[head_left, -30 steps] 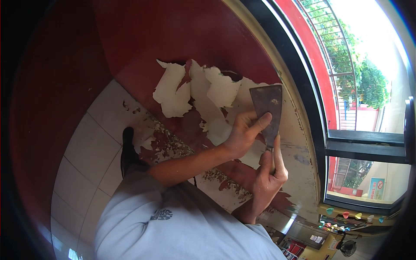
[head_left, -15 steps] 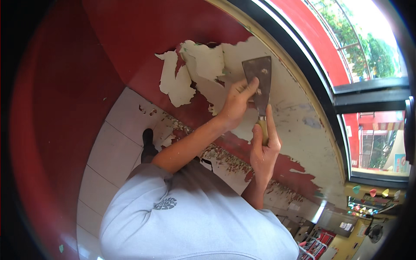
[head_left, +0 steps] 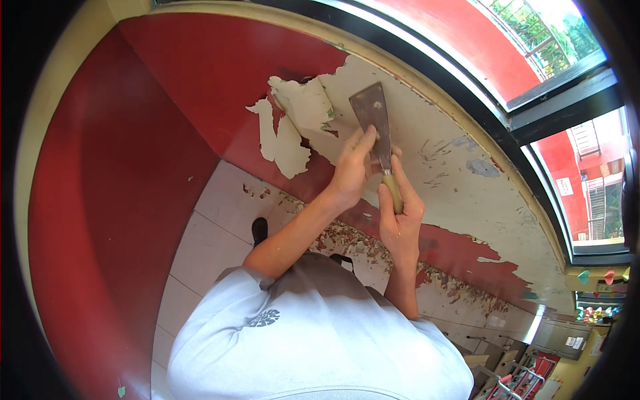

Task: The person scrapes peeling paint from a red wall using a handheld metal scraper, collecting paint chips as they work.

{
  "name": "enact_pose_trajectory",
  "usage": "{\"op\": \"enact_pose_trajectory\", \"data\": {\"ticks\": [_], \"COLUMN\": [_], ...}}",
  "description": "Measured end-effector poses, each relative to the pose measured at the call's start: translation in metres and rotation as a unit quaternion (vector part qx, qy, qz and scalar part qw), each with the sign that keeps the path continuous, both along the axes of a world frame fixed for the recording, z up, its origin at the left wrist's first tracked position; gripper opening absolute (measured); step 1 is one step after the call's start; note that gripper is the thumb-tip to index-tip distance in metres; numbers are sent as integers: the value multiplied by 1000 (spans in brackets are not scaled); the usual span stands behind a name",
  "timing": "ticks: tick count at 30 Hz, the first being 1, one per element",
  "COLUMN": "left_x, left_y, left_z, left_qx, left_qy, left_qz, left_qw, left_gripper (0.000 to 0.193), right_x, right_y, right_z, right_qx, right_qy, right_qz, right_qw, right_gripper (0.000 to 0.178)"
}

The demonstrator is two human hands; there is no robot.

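A paint scraper with a broad, stained metal blade and a yellowish handle is held up before the wall, tilted to the left. My right hand is wrapped round its handle, index finger stretched along the side. Lower on the blade, my left hand pinches it, thumb on the face and the other fingers partly hidden behind. Beyond the blade lies bare whitish wall where red paint is gone. To the left, large loose paint flaps curl away from the red wall.
Paint chips litter the tiled floor along the wall's foot. A black-framed window runs above the wall on the right. Metal-framed furniture stands at the lower right. My dark shoe shows on the tiles.
The view has shifted, showing more of the red wall at left. The scraper and both hands sit a little further left in view and tilt more to the left.
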State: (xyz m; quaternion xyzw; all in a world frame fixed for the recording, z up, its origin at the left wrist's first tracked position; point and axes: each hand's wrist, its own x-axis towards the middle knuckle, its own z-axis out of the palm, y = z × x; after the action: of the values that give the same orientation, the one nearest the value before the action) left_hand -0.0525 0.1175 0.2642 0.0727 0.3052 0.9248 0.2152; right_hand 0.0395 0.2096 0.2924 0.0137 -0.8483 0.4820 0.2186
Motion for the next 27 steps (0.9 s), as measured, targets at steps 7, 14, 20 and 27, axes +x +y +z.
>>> {"op": "enact_pose_trajectory", "data": {"ticks": [7, 14, 20, 27], "left_x": [37, 56, 39, 31], "left_y": [17, 20, -29, -20], "left_z": [-64, -93, -53, -35], "left_qx": [-136, -237, -407, -393], "left_qy": [50, 208, 329, 277], "left_qz": [-97, -183, -223, -110], "left_qw": [985, 931, 823, 870], "left_gripper": [38, 39, 40, 38], "right_x": [35, 70, 77, 88], "right_y": [40, 71, 85, 110], "right_z": [-18, -35, -35, -25], "right_qx": [63, 85, 21, -16], "right_qy": [-111, -183, -58, -30], "right_qz": [-12, -55, -92, -135], "right_qw": [992, 978, 994, 990], "right_gripper": [43, 44, 38, 38]}}
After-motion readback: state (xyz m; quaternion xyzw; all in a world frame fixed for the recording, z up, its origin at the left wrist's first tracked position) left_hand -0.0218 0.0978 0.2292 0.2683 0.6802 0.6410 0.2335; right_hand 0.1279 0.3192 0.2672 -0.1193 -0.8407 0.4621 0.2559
